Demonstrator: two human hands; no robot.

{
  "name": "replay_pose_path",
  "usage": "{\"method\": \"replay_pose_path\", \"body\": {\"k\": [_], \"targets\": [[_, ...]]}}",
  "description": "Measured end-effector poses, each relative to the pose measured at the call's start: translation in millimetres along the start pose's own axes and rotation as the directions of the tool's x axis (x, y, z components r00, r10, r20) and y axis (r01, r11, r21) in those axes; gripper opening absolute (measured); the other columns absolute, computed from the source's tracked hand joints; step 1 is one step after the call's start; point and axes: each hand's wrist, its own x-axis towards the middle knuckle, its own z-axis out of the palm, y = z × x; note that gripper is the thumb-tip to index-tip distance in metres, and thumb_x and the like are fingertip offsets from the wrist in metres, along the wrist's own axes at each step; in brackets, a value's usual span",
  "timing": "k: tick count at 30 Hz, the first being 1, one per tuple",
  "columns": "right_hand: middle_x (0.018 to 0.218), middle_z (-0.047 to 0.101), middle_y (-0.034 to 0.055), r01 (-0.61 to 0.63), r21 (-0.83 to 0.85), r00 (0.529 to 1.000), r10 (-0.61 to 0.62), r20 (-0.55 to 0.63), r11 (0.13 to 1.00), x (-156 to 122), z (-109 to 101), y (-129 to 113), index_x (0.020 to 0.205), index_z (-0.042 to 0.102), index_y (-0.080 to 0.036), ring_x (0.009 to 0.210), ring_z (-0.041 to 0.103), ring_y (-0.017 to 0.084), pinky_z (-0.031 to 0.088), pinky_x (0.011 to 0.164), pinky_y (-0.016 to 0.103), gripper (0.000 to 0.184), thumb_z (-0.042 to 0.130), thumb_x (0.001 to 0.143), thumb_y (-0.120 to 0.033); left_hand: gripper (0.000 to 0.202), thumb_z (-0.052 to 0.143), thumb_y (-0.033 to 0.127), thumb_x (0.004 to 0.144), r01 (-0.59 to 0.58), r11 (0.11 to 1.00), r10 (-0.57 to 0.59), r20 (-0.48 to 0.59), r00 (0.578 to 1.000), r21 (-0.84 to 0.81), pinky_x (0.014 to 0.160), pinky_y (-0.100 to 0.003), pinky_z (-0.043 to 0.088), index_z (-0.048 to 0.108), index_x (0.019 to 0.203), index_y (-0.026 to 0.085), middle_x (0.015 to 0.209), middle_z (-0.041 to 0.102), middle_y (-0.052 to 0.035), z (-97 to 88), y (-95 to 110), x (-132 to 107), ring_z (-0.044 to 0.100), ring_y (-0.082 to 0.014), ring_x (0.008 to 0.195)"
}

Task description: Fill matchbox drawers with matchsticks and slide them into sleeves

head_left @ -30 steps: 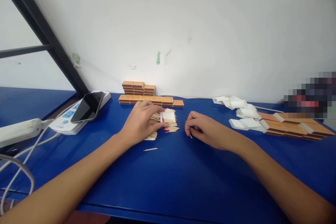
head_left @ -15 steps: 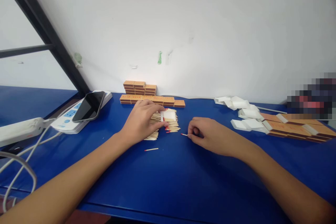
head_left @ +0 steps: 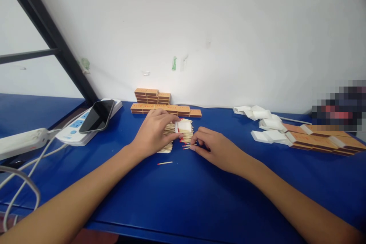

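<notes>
My left hand (head_left: 154, 131) grips a small white matchbox tray (head_left: 183, 126) between thumb and fingers, over a pile of matches (head_left: 166, 146) with pale sticks. More matches with red heads lie just right of the tray. My right hand (head_left: 213, 145) is at the right edge of the pile, its thumb and fingertips pinched on a match (head_left: 185, 148) whose red head points left. A single match (head_left: 165, 163) lies apart on the blue table in front of the pile.
Closed orange matchboxes (head_left: 160, 108) are stacked along the wall. At right are several white trays (head_left: 270, 135) and orange matchbox sleeves (head_left: 311, 139). A phone (head_left: 97, 116) rests on a power strip (head_left: 70, 134) at left, with white cables (head_left: 34, 162) nearby.
My right hand has moved left with the match, up to the edge of the pile. My left hand and the tray have stayed in place.
</notes>
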Motion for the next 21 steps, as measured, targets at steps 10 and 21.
{"method": "replay_pose_path", "body": {"k": [10,21], "targets": [[0.092,0.057,0.0004,0.020,0.026,1.000,-0.020,0.018,0.999,0.0,-2.0,0.1,0.092,0.061,-0.021,0.072,0.052,0.013,0.040,0.068,0.028,0.010,0.057,0.101,-0.020,0.052,0.101,0.021,0.078,-0.007,1.000,0.007,0.003,1.000,0.003,0.090,-0.036,0.042,0.067,0.116,0.018,0.108,0.069,-0.0002,-0.6,0.9,0.0,0.061,-0.0230,0.100],[0.094,0.061,0.0011,-0.029,-0.001,0.998,0.029,0.060,1.000,-1.9,-4.3,-14.5,0.094,0.062,-0.021,0.074,0.054,0.014,0.040,0.068,0.029,0.005,0.061,0.099,-0.022,0.051,0.102,0.021,0.077,-0.005,1.000,0.004,0.007,1.000,0.008,0.089,-0.036,0.042,0.068,0.115,0.018,0.106,0.068,0.0000,-0.1,0.1,-0.4,0.061,-0.0227,0.100]]}}
